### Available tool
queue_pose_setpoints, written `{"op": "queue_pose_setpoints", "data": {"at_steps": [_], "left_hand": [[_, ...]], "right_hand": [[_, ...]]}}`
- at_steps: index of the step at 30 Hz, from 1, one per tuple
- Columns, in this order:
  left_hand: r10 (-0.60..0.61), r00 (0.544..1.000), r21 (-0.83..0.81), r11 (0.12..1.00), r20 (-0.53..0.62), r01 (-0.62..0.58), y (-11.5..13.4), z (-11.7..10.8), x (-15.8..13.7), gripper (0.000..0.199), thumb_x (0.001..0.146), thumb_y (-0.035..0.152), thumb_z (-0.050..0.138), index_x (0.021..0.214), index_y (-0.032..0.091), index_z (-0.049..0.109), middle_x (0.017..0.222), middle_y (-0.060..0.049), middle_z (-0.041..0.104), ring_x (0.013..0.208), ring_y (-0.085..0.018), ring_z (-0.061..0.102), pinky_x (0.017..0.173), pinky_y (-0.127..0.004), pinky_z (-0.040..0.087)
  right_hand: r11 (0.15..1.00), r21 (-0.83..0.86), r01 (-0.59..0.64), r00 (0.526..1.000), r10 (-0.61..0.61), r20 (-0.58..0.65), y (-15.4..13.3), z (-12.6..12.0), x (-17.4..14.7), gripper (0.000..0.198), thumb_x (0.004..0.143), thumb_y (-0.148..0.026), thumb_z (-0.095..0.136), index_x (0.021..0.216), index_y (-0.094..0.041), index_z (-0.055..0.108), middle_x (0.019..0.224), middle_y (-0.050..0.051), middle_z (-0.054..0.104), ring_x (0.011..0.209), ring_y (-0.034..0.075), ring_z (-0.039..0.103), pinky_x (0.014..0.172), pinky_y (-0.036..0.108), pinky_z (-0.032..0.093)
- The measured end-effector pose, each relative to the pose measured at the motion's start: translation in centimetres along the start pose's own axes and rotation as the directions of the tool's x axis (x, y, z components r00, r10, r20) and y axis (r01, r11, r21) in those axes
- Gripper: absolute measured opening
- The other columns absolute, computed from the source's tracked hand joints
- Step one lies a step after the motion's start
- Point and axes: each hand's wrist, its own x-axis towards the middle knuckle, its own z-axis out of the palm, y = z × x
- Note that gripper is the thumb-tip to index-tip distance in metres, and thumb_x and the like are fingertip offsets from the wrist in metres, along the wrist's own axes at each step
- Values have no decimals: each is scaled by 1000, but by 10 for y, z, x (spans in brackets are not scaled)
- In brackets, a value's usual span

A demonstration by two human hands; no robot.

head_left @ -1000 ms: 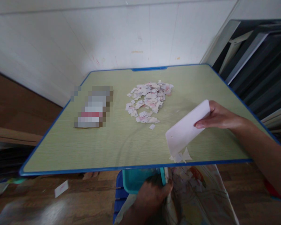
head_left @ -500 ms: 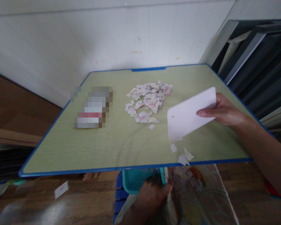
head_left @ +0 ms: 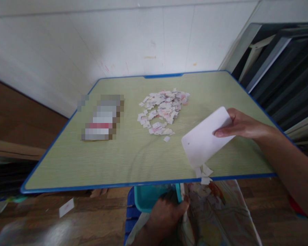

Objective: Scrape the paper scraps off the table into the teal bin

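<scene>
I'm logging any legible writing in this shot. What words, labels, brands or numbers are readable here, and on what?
None can be read.
Pixelated item on the table: blurred out, illegible.
Paper scraps: pink marks, too small to read.
White card in the right hand: blank, apart from one small dark dot.

A pixel-blurred packet (head_left: 100,118) with a red band lies on the left part of the green tabletop (head_left: 118,160), well apart from its blue rim. Behind stands a white tiled wall (head_left: 118,41). To the right, dark framed panels (head_left: 279,68) lean against one another beside the tabletop. On the wooden floor (head_left: 28,225) below the front left corner lies a single white paper slip (head_left: 66,207)
</scene>
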Motion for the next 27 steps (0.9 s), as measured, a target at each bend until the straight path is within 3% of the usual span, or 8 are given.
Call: {"op": "queue_pose_setpoints", "data": {"at_steps": [5, 10, 14, 19, 27], "left_hand": [[-11, 1000, 5, 1000, 2, 11, 1, 0, 0, 39, 77, 20, 38, 116, 24, 34, 72, -5, 53, 68, -24, 51, 55, -35, 41], [-29, 999, -7, 1000, 26, 30, 1, -2, 1, 39, 78, 19, 37, 116, 25, 34, 77, -6, 54, 70, -24, 51, 55, -35, 41], [-36, 999, -25, 999, 28, 37, 1, -1, 0, 42, 77, 19, 39, 118, 26, 31, 80, -6, 55, 71, -24, 51, 58, -36, 42], [-51, 997, -38, 998, 59, 53, 1, -2, 1, 43, 77, 19, 41, 118, 27, 30, 86, -6, 55, 77, -24, 52, 61, -35, 42], [-14, 997, 15, 1000, 74, 12, 1, -12, 3, 43, 78, 19, 43, 118, 25, 28, 85, -7, 55, 77, -23, 51, 61, -35, 42]], "right_hand": [[1000, 9, -7, 994, 6, 110, -1, -1, -1, 22, 57, -13, 63, 80, -14, 63, 69, -3, 64, 56, 8, 57, 48, 14, 43], [994, 93, 49, 985, -64, 161, 0, -1, -2, 21, 56, -7, 63, 74, -16, 64, 66, -6, 63, 55, 7, 56, 46, 11, 41], [983, 149, 107, 994, -107, -3, 0, -1, -1, 22, 57, -8, 63, 76, -19, 63, 69, -6, 64, 56, 7, 57, 49, 13, 44], [992, 106, 73, 968, -45, -248, -3, -4, -1, 19, 58, -10, 64, 75, -17, 64, 66, -4, 63, 50, 5, 55, 46, 13, 42], [998, 65, 22, 947, 0, -322, -3, -14, -5, 18, 58, -14, 64, 75, -18, 63, 67, -3, 63, 52, 7, 55, 45, 15, 41]]}}
